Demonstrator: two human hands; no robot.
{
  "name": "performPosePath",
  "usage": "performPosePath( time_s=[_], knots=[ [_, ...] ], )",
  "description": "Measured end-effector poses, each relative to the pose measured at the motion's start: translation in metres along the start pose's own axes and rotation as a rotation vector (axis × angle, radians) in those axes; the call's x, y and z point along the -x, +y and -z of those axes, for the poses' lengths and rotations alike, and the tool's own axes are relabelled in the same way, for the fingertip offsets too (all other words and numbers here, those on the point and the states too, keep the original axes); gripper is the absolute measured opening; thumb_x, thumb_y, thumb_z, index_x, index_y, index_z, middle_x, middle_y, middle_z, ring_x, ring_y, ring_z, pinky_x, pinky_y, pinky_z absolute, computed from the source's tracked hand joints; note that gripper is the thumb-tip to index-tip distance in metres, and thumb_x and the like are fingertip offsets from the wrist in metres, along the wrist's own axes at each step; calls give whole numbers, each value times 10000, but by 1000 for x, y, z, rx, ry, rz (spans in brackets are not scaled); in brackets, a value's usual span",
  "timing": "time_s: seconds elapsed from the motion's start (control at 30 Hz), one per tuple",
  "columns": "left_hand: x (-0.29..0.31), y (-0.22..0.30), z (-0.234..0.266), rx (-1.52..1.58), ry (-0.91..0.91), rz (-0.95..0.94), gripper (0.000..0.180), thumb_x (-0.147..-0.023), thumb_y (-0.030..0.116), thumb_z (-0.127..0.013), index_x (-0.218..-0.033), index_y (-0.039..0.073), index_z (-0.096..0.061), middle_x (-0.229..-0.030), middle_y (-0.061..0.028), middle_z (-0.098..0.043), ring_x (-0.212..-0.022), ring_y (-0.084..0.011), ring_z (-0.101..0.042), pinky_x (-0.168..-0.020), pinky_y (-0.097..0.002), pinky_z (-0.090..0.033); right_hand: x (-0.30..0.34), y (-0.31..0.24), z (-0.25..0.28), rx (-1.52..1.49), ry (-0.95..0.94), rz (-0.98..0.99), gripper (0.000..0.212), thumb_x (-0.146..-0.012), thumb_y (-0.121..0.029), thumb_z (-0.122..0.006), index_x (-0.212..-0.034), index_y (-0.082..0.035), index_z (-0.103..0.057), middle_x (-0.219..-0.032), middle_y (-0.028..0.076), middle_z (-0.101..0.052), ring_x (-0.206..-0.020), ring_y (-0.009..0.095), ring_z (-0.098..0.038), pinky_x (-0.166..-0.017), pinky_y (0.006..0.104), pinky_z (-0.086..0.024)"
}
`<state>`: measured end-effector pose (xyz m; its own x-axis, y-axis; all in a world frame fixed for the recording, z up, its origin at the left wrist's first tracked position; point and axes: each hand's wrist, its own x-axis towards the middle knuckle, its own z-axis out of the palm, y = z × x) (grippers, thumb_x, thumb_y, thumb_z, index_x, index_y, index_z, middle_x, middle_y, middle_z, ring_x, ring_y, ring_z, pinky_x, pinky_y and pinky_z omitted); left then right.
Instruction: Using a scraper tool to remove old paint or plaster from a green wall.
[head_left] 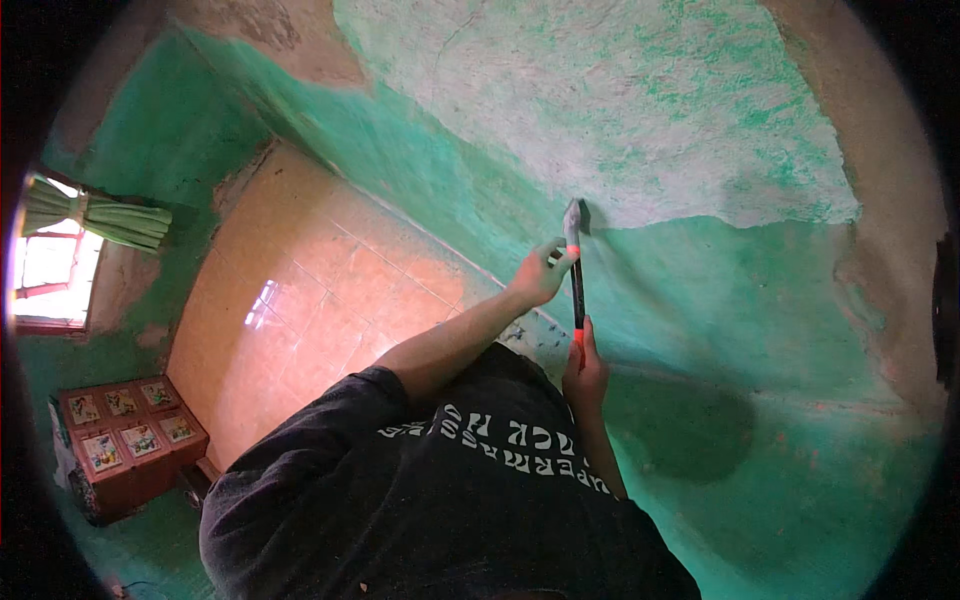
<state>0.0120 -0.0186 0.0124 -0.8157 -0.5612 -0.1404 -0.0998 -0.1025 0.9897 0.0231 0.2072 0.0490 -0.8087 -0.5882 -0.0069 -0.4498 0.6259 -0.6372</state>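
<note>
In front of the wall [680,280] I hold a long, slim tool [578,290] with a black handle, orange bands and a grey metal head. Its exact kind is hard to make out. My right hand [586,376] is closed round the lower end of the handle. Higher up, just under the head, the fingers of my left hand [540,274] are curled against the shaft. The head meets the wall at the lower border of a pale patch [640,110], where the green paint is mostly gone.
Tan floor tiles [300,260] stretch to the left, with crumbs of debris [540,335] by the wall's foot. A reddish-brown cabinet [135,440] with picture panels stands at far left, below a window [55,265] with a tied green curtain [110,218].
</note>
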Motion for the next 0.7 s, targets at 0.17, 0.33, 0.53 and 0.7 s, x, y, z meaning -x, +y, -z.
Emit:
performPosePath(
  time_s=[0.17,0.33,0.53,0.7],
  knots=[
    [10,5,-7,-52,49,-10,511,-1012,483,-636,-1301,61,-651,-1056,-220,-715,-1000,-345,-692,-885,-429,-536,8,14,1,13,51,52,538,-1069,-294,-547,-1581,-150,-465,-942,246,-704,-765,375,-697,-688,428,-529],
    [1,3,2,13,-6,-41,484,-1011,474,-645,-1260,58,-655,-1117,-232,-682,-1006,-354,-683,-910,-441,-530,1,4,-9,33,40,37,546,-1080,-316,-528,-1593,-145,-449,-953,246,-724,-752,386,-703,-668,434,-529],
    [0,-17,-16,-82,6,-74,491,-1013,470,-652,-1324,90,-653,-1131,-242,-679,-1030,-357,-678,-929,-435,-531,9,10,-14,48,96,62,546,-1084,-306,-527,-1593,-124,-447,-957,258,-729,-712,374,-696,-652,453,-531],
    [1,-11,3,-35,-27,-73,501,-1009,467,-661,-1324,79,-646,-1133,-236,-686,-905,-348,-707,-850,-435,-560,11,6,-25,72,180,166,538,-1091,-324,-501,-1596,-148,-445,-1039,263,-733,-771,396,-711,-679,472,-543]
  ],
)
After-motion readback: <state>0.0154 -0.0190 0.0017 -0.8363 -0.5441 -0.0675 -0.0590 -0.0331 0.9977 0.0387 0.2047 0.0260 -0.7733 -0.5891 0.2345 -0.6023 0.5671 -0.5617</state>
